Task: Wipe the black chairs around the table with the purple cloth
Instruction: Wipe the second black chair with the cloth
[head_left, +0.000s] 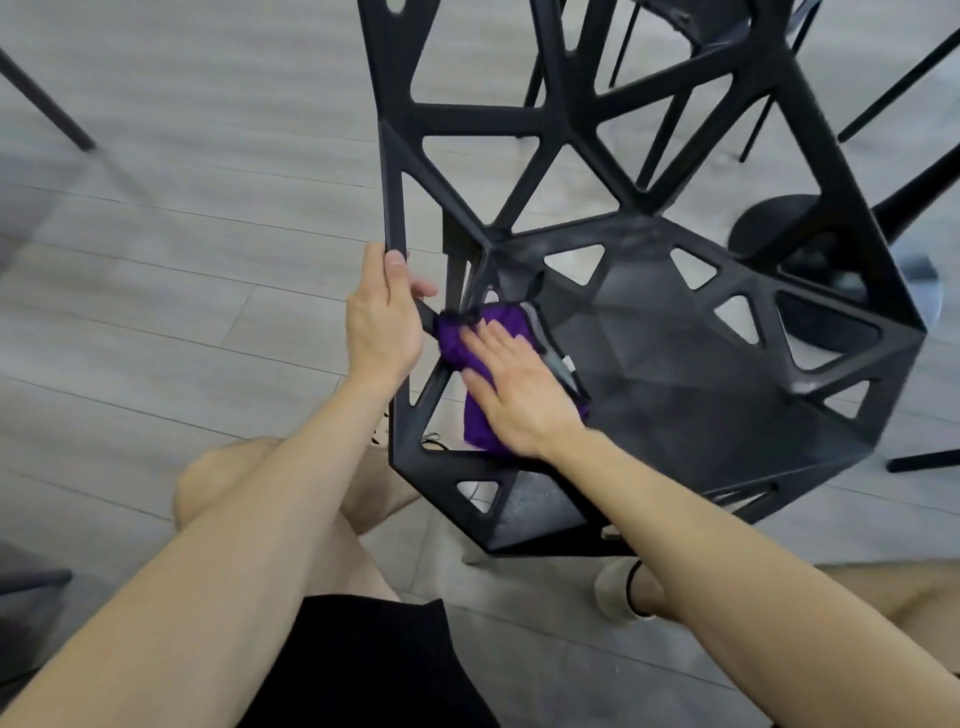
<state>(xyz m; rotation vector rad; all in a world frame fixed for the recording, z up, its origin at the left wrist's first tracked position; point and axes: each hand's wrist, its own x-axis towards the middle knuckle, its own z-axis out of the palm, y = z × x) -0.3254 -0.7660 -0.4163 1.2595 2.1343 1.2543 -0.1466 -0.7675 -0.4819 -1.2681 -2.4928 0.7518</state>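
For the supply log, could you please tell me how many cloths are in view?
1: the purple cloth lies on the seat of the black chair, pressed flat under the right hand. Others could be hidden outside the frame.

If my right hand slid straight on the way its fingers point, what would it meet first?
Probably the black chair's frame where seat meets back, just past the purple cloth under the right hand. The left hand grips the frame just left of that line.
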